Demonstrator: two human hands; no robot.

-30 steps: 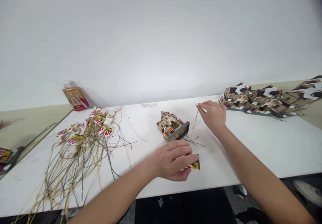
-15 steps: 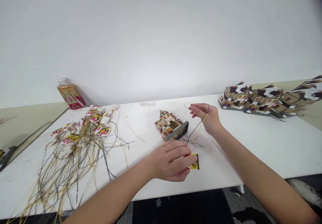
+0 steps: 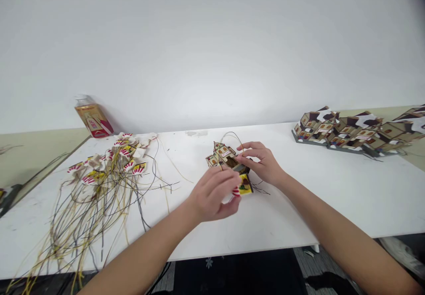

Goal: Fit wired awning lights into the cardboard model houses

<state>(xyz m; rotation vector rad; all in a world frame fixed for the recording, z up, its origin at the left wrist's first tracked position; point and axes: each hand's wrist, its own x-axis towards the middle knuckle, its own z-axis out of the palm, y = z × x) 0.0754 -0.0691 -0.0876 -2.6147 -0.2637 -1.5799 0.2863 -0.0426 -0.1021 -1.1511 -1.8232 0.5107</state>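
My left hand (image 3: 214,195) is closed on a small yellow piece with a red-and-white striped part (image 3: 245,185), just in front of a small model house (image 3: 223,152). The house is tilted on the white table, its base partly hidden by my hands. My right hand (image 3: 260,162) is at the house's right side, thumb and fingers pinching a thin wire (image 3: 241,141) that arches over the house. Further thin dark wires (image 3: 262,189) stick out below my right hand.
A pile of striped yellow pieces with tangled long wires (image 3: 109,171) covers the table's left part. A gold-and-red bottle (image 3: 94,119) leans by the wall at the back left. Several joined model houses (image 3: 352,131) stand at the back right. The white table's front edge (image 3: 265,249) is near me.
My left hand has lifted the yellow piece up and left, closer to the house. My right hand has moved left and down to the house, bringing the wire over it.
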